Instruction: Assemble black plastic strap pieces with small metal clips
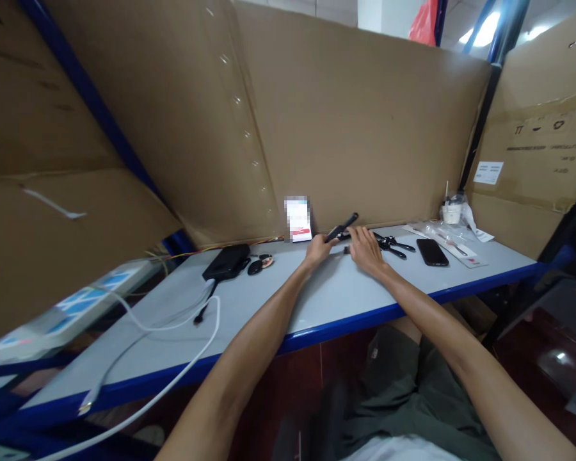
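Note:
My left hand (pixel 319 248) is closed around a slim black bar-shaped tool (pixel 345 224), whose far end points up and to the right. Close beside it, my right hand (pixel 365 248) is bent down over the tabletop, its fingers curled. A small black end pokes out under its thumb side; the rest of that thing is hidden. Just right of this hand lie black-handled tools that look like pliers (pixel 397 248). Behind my left hand a phone with a lit screen (pixel 298 221) leans against the cardboard.
On the grey table (pixel 264 307) lie a black pouch (pixel 228 261), small dark round items (pixel 255 266) and white cables (pixel 216 320) at left. A dark phone (pixel 432 252), plastic packaging (pixel 441 237) and a cup (pixel 453 211) are at right. Cardboard walls (pixel 355 128) enclose the back and sides.

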The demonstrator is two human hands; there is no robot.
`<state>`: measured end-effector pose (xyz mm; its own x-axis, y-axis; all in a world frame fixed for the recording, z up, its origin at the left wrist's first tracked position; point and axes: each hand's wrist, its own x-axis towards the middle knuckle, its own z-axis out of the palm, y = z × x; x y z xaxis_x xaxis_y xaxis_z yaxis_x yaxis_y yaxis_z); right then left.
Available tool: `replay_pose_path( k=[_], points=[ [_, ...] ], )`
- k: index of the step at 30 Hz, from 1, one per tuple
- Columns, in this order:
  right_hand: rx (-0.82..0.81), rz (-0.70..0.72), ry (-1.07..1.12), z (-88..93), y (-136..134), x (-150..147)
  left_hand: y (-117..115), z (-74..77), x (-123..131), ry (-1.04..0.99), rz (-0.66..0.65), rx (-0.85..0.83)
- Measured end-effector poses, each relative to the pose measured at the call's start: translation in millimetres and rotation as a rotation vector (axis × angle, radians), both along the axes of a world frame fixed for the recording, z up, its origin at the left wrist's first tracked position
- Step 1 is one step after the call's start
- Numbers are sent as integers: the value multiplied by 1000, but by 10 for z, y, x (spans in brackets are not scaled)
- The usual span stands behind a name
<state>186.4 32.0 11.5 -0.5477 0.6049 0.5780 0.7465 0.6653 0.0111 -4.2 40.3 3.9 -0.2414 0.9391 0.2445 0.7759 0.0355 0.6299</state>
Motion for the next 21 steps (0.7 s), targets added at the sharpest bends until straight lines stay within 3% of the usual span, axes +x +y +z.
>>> replay_pose_path(
  k=[2,4,9,14,21],
  points=[
    [-102,29,-45,-23,4,3,22,-42,-35,-85,109,-32],
    [-218,49,-138,-51,15,-6,18,-73,-82,-100,138,-51],
    [-297,-232,-128,-67,63,-36,-5,-94,-104,-52,149,-92],
    [-175,-233,32,-42,93,-19,-96,-81,154,174,74,-72],
    [-440,-213,141,-149,202,-101,-283,-68,468,343,-11,-4]
  ],
)
